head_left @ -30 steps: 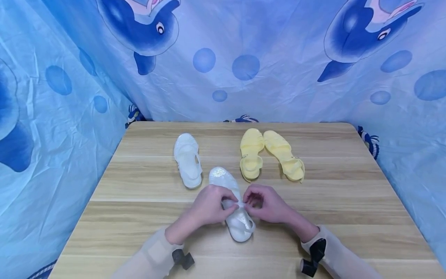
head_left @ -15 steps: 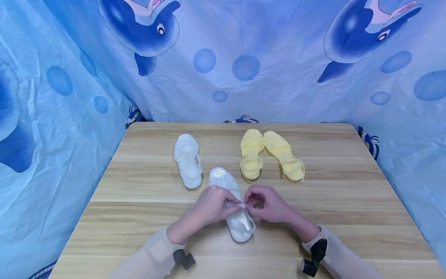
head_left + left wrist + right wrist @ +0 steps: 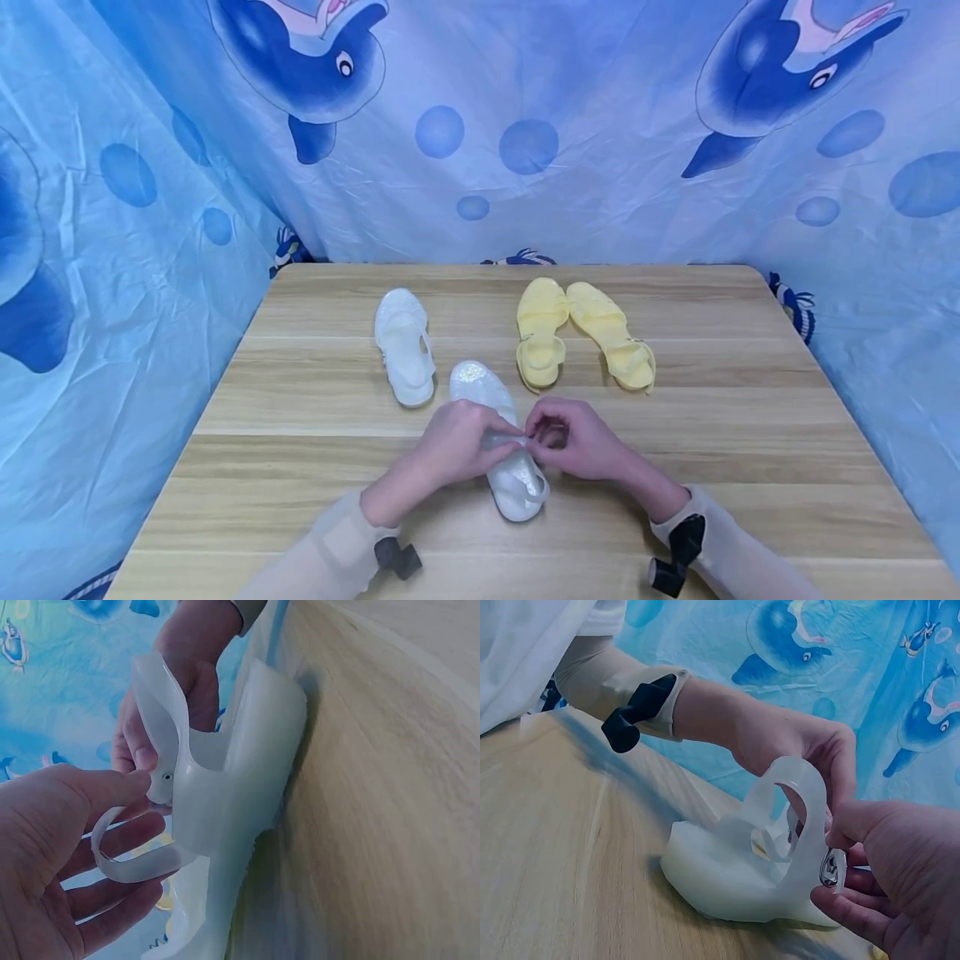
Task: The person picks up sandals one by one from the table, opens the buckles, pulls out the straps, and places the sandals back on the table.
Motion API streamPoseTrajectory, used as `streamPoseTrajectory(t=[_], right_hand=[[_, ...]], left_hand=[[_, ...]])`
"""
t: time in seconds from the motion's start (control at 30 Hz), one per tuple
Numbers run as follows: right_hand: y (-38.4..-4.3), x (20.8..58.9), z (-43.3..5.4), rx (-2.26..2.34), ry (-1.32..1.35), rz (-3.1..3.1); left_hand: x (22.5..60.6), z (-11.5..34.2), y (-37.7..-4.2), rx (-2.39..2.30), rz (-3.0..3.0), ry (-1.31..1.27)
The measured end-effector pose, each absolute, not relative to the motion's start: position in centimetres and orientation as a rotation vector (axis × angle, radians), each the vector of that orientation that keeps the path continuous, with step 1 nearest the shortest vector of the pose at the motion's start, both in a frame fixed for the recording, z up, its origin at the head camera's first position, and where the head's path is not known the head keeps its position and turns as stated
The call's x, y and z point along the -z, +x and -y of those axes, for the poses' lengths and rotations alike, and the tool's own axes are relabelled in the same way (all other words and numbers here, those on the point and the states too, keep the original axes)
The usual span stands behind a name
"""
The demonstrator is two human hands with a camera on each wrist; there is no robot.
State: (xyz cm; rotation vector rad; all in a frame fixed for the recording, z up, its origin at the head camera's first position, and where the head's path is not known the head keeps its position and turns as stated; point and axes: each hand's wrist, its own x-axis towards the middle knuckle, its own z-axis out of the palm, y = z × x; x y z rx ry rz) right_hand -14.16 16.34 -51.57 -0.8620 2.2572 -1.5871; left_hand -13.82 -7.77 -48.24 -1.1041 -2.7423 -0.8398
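Observation:
A translucent white sandal lies sole down on the table in front of me, toe pointing away and slightly left. My left hand reaches over it from the left; thumb and forefinger pinch its ankle strap. From the right, my right hand pinches the strap end at the small silver buckle. Both sets of fingertips meet above the sandal's right side. A small round stud shows by the left fingertips. The fingers hide how strap and buckle fit together.
A second white sandal lies further back on the left. Two yellow sandals stand at the back, right of centre, heels toward me. Blue dolphin-print curtains enclose the wooden table at the back and sides.
Both hands shift very slightly right, with the left fingertips moving closer to the right ones over the strap. The sandals stay where they are.

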Motion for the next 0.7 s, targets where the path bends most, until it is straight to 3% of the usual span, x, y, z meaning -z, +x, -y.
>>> streamPoseTrajectory(t=[0.4,0.7], right_hand=[[-13.97,51.16,-16.37,1.594,-0.806,-2.255],[-14.11,51.38,-16.07,1.59,-0.836,-2.249]], left_hand=[[48.18,8.62,-13.62,0.873,2.811,-1.024],[48.12,8.1,-13.91,0.813,2.748,-1.114]])
